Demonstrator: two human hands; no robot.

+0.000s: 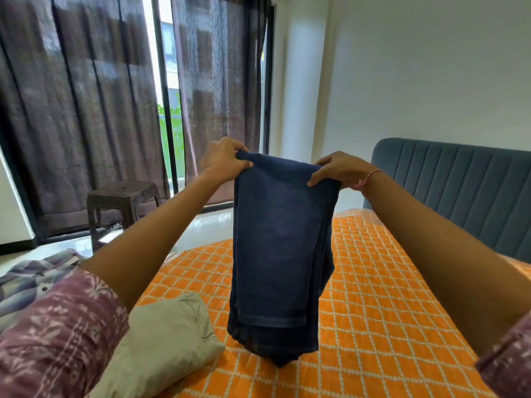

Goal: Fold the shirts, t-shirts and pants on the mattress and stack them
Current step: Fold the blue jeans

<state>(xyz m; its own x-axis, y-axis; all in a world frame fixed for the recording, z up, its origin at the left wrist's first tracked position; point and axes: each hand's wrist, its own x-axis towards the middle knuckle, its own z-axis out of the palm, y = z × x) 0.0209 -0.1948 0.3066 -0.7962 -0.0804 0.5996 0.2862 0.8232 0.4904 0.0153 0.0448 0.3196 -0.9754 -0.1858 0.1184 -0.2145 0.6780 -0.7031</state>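
Pinching the folded jeans' (pixel 280 245) top edge, both hands lift them above the mattress (pixel 382 297).

The jeans (pixel 283 242) I held were dark blue denim, matt and slightly coarse. The mattress (pixel 382 297) cover was orange quilted cloth with raised white stitching. The folded beige garment (pixel 169 337) looked like soft, creased cotton. The headboard (pixel 451 182) was matt padded fabric, and the floor (pixel 201 228) glossy tile.
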